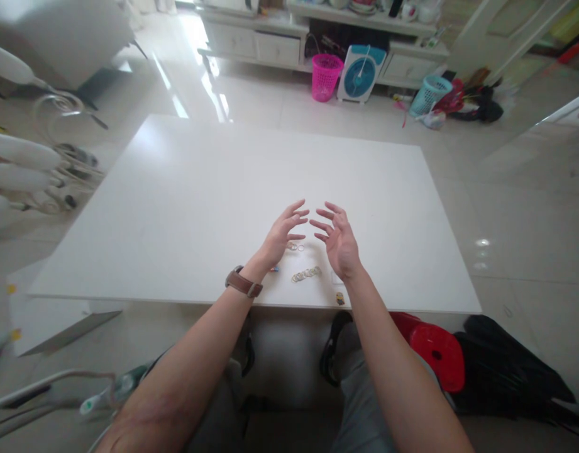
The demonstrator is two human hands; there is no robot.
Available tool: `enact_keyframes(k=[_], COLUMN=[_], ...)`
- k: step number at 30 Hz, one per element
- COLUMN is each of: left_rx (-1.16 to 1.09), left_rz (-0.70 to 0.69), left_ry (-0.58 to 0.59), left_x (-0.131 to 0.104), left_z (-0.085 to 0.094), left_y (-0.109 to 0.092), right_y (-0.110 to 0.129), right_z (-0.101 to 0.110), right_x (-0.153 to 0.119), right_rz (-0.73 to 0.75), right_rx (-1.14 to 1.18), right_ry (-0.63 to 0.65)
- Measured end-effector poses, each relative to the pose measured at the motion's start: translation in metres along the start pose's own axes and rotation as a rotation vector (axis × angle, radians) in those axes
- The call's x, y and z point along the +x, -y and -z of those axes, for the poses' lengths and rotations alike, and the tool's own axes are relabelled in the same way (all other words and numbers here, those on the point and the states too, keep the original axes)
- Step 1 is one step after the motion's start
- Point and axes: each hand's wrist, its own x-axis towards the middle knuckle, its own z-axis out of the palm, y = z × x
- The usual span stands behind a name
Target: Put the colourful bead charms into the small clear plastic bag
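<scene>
Up over the white counter (214,189) now, left hand (289,228) and right hand (335,236), face to face! Left hand empty, fingers loosely spread and curved toward the other side; right hand just as empty, palm turned inward, fingers parted. A narrow gap between the two sets of fingertips, no contact at all. And on the left wrist, a brown-strapped watch (243,282)!

Down on the counter, between the forearms, a row of rings (307,274), pale and overlapping, in a slightly slanting line. Just beyond, right by the left hand, a smaller ring cluster (296,247), partly hidden by fingers. Close to the left wrist, a small blue-and-red item (275,269), too small to make out. Over by the near edge, beside the right forearm, a tiny yellow-and-dark piece (340,299).

Out past the far edge, on the floor: pink basket (325,78), blue-and-white fan (361,74) beside it, light-blue basket (430,95) farther right. Near right, a red stool (437,358) next to black plastic (510,371).
</scene>
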Motion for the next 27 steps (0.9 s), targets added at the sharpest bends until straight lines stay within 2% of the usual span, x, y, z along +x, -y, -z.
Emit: enact_keyframes(k=[3,8,14,19,21,23,27], left_rx=[0.056,0.162,0.144,0.212,0.303,0.405,0.553], left_rz=[-0.011,-0.016,0.007,-0.049,-0.029,-0.032,-0.052], left_ry=[-0.033,-0.131,-0.258,-0.257,-0.284,-0.281,-0.229], left_x=[-0.004,-0.020,-0.038,-0.039,-0.033,-0.024,-0.004], left_z=[-0.002,-0.015,-0.031,-0.020,-0.010,-0.002,0.004], left_y=[-0.004,-0.012,-0.017,-0.014,-0.011,-0.007,0.002], right_y=[0.000,0.006,0.014,0.010,0.006,0.003,0.000], right_z=[0.005,0.013,0.006,0.008,0.013,0.019,0.028], right_x=[-0.008,-0.027,-0.047,-0.046,-0.039,-0.031,-0.017], right_rz=[-0.048,-0.004,-0.030,-0.005,0.030,0.081,0.164], right_rx=[-0.011,0.023,0.131,0.114,-0.004,-0.223,-0.837], right_ry=[-0.007,-0.078,-0.103,-0.130,-0.151,-0.132,0.047])
